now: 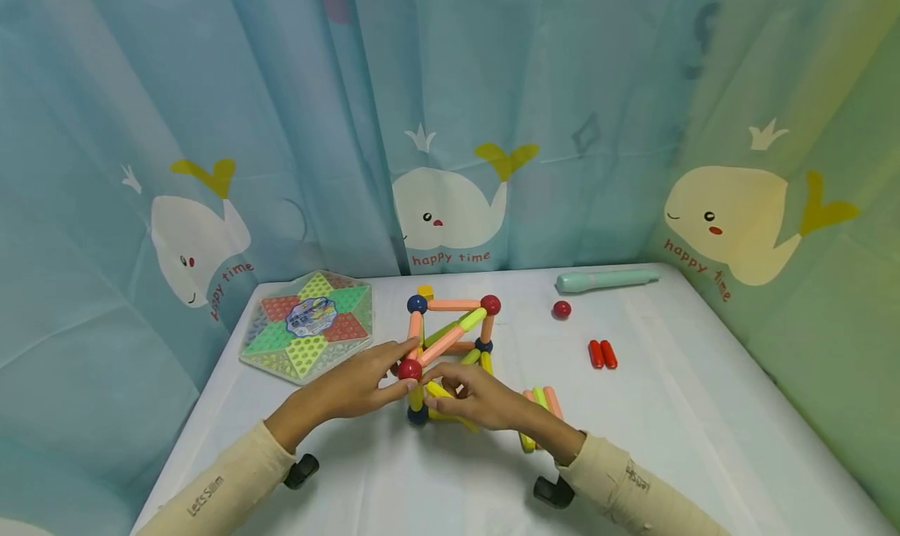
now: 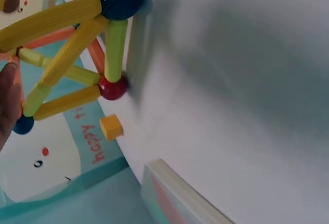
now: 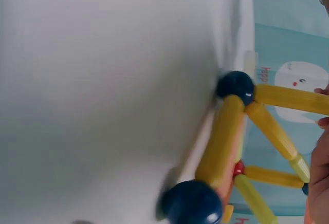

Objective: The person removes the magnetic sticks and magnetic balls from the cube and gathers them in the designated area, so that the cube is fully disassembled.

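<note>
A box-shaped frame of magnetic sticks and balls stands on the table, with blue balls [image 1: 418,416] and red balls [image 1: 490,305] at its corners. My left hand [image 1: 351,381] holds its near upper corner, thumb and fingers about a red ball [image 1: 410,369]. Close beside it, my right hand [image 1: 481,397] pinches a yellow stick [image 1: 437,390] between thumb and fingers. A lime-and-orange diagonal [image 1: 450,341] crosses the top. In the right wrist view a yellow upright stick [image 3: 288,99] rises from a low blue ball [image 3: 236,87]. The right hand covers part of the near side.
A star-patterned game board [image 1: 281,348] lies at the left, and a yellow block [image 1: 425,292] sits behind the frame. To the right are loose sticks [image 1: 551,403], two red sticks [image 1: 602,354], a loose red ball [image 1: 562,309] and a mint pen-shaped thing [image 1: 605,280]. A curtain [image 1: 450,91] hangs behind.
</note>
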`<state>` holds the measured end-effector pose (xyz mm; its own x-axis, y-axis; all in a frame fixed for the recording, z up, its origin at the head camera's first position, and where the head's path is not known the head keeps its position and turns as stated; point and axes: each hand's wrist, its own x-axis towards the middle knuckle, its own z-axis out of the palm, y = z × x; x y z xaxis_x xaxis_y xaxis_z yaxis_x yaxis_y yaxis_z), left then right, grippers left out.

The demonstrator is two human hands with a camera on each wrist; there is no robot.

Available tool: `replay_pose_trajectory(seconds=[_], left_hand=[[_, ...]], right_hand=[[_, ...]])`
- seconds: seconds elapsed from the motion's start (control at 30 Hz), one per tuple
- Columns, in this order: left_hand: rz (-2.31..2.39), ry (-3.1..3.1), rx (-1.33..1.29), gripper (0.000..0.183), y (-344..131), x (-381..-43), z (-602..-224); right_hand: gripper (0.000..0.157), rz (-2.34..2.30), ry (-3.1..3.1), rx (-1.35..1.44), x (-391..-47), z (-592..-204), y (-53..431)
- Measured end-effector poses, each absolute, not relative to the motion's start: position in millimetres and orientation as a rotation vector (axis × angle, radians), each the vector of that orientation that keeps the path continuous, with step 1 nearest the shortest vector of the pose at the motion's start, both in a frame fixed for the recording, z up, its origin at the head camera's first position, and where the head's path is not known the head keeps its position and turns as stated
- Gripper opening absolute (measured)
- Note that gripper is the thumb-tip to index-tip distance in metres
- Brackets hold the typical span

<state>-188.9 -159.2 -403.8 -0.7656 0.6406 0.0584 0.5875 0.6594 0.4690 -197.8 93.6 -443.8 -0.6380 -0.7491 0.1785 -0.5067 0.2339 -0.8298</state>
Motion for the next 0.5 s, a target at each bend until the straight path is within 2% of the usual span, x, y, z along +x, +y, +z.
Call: replay_pose_trajectory(seconds=[0.27,0.5], left_hand=[[0.681,2.795,1.023,0.064,-159.9,-187.8,-403.9],[0.680,2.782,1.016,0.063,-159.4,-187.6,-403.0]], right_hand=[[0.028,-1.321,2.248,-1.084,-192.0,-438.8,118.2],[0.033,-1.228,2.432,-0.809,-199.7,-439.4,188.3]])
